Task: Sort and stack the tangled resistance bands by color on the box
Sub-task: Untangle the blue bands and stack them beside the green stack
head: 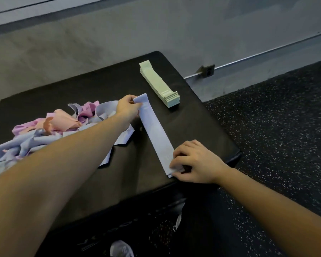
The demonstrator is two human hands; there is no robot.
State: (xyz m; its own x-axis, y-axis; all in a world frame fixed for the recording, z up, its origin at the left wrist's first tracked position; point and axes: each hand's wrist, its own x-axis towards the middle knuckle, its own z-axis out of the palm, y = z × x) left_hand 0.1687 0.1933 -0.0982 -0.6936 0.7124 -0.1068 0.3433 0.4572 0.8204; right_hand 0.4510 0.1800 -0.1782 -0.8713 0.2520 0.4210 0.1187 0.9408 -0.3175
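Observation:
A flat pale blue band [157, 135] lies stretched diagonally on the black box [100, 86]. My left hand [128, 108] pinches its far end, which curls up slightly. At the near end, by the box's front right corner, my right hand [195, 162] grips the band with curled fingers. A neat stack of several light green bands [158, 83] sits beyond it toward the far right of the box. To the left lies a tangled heap of blue, pink and peach bands [50, 130], partly hidden under my left forearm.
The box's right edge [220, 127] drops to a dark speckled rubber floor [276, 136]. A grey wall with a metal rail and bracket [207, 70] runs behind. Something white [121, 249] shows on the floor below the box front.

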